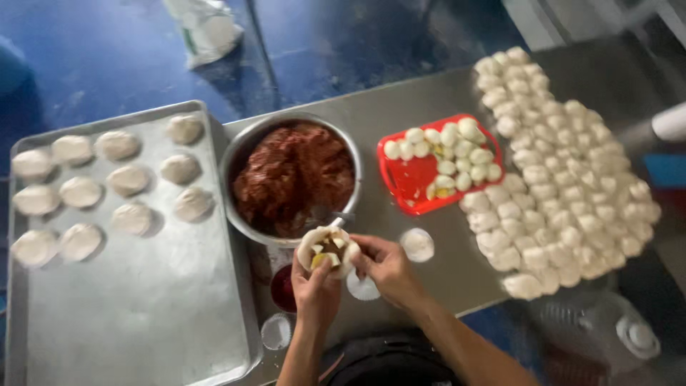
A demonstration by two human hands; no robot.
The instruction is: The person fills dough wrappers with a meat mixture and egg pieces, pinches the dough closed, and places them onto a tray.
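I am cupping the filled dough round (328,248) in my left hand (315,289), just in front of the metal bowl of red filling (291,176) on the desk (400,229), while my right hand (388,266) is pinching its edge with the fingertips.

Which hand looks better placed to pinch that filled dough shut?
Probably the right hand: its fingers already touch the rim of the filled dough round, while the left hand cups it from beneath and seems busy supporting it.
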